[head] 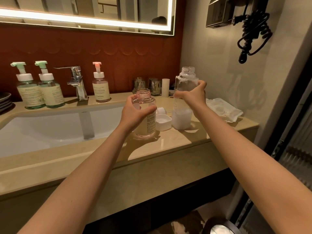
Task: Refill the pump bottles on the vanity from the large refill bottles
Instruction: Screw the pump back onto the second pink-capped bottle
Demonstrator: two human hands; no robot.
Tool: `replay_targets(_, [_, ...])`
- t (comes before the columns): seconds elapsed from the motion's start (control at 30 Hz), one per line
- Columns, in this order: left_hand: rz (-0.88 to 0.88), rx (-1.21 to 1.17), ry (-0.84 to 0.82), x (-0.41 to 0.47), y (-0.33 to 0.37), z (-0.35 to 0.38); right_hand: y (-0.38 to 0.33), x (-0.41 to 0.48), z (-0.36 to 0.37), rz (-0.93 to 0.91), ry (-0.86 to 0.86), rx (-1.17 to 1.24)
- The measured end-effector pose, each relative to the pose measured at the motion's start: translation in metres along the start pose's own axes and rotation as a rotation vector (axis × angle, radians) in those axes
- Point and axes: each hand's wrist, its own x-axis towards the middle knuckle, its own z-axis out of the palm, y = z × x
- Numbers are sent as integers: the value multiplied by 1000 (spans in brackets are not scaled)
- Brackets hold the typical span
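A pink-tinted bottle (145,122) with its pump removed stands upright on the vanity counter (168,149), its threaded neck uncovered. My left hand (135,112) wraps around its upper body. To its right stands a tall clear refill bottle (183,119), uncapped, with white liquid filling its lower part. My right hand (192,93) grips its middle. A white cap (163,122) lies between the two bottles. Further left stand a pink-pump bottle (100,90) and two green-pump bottles (40,92).
The sink basin (50,130) and chrome faucet (76,81) lie to the left. Glass tumblers (152,86) and a white cylinder (165,86) stand at the back. Wrapped white packets (222,110) lie at the right. A coiled black cord (253,36) hangs on the wall.
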Motion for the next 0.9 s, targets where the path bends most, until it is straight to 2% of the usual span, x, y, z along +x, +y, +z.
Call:
replay_targets(0.07, [4, 2, 1, 0, 1, 0, 0, -1, -2, -19, 86, 5])
replay_targets(0.13, [5, 5, -1, 0, 2, 0, -2, -5, -4, -126, 241, -20])
replay_targets(0.27, [7, 12, -6, 0, 3, -1, -12, -21, -5, -571, 524, -104])
replay_targets(0.37, [6, 14, -17, 0, 4, -3, -15, -27, 7, -919, 429, -177])
replay_targets(0.43, [16, 12, -24, 0, 4, -5, -13, -28, 15, -1003, 256, -299])
replay_targets(0.5, [29, 13, -25, -1, 4, -10, -11, -29, 23, -946, 50, -422])
replay_targets(0.63, [20, 15, -25, 1, -1, -21, -8, -24, 39, -646, -272, -654])
replay_targets(0.73, [12, 12, -25, 4, -3, -31, -9, -17, 55, -525, -410, -867])
replay_targets(0.9, [36, 16, -54, 2, -5, -36, -11, -2, 80, -469, -569, -1113])
